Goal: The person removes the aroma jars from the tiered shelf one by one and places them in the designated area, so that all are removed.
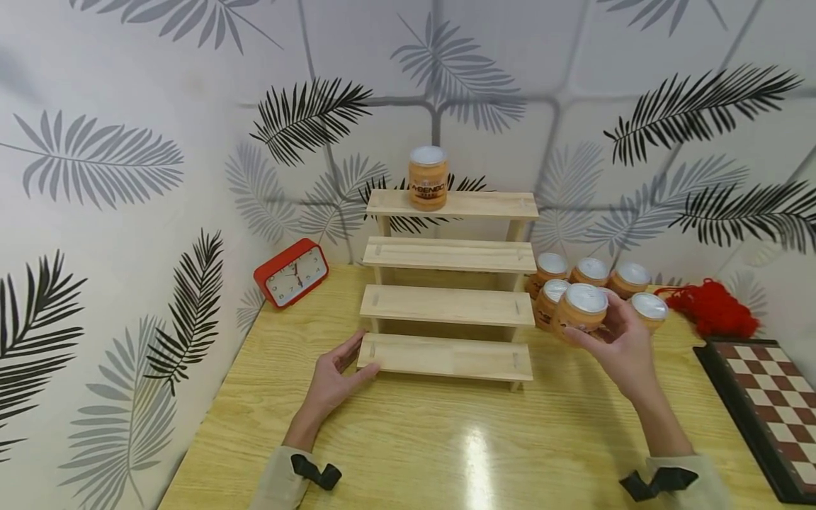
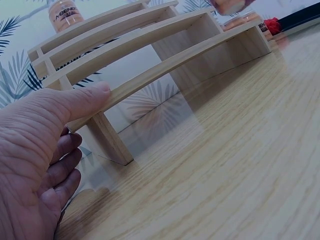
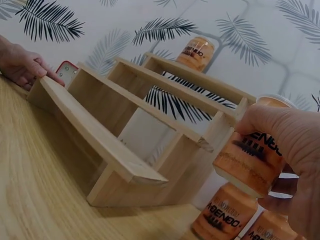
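Note:
A four-tier style wooden step shelf stands on the table, one orange can with a pale lid upright on its top step. My left hand grips the left end of the lowest step; in the left wrist view the thumb lies on the board and the other fingers curl below it. Off the shelf's right side, my right hand holds another orange can between thumb and fingers. In the right wrist view this held can is raised above other cans of the same kind.
Several more orange cans stand grouped right of the shelf. Beyond them lie a red tangle of yarn and a checkered board. A red clock sits at the left back, by the leaf-patterned wall.

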`<state>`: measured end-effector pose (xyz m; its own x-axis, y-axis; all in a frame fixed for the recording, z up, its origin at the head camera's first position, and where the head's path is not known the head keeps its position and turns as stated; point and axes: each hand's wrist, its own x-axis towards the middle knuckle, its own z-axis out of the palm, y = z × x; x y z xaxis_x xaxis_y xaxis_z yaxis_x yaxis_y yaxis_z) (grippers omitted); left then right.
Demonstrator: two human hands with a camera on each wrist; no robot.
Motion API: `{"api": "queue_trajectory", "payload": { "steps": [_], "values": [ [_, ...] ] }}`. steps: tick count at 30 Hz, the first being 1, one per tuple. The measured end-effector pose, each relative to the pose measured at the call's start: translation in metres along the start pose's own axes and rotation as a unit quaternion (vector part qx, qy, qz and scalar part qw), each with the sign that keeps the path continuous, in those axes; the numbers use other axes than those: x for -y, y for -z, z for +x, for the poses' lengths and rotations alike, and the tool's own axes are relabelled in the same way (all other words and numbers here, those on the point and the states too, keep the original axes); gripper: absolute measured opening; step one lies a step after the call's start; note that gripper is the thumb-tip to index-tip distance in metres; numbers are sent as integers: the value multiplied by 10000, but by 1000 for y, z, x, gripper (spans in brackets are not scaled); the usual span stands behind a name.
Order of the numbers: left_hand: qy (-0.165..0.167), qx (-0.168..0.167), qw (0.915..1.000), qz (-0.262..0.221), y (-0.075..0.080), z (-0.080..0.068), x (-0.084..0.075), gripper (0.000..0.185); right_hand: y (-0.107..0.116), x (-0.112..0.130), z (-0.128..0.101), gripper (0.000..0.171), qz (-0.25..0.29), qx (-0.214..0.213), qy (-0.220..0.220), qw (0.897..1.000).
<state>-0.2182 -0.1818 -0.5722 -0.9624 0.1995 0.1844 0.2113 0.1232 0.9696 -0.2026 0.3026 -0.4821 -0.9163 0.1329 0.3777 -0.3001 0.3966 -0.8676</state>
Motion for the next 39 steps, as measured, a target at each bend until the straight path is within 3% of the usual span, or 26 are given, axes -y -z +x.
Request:
{"api": "queue_trajectory", "payload": {
  "steps": [20,29,39],
  "values": [
    [-75,-24,10000,43,-1,1,0,73,-20,-63,-27,72,102,159,-254,9995],
    [-84,-1,10000,-24,-1,0,1,73,-24,-72,-31,74,174,81,-177,9997],
    [-76,-23,10000,51,-1,-1,0,73,-24,-79,-33,68,816,405,-98,9958]
  ]
}}
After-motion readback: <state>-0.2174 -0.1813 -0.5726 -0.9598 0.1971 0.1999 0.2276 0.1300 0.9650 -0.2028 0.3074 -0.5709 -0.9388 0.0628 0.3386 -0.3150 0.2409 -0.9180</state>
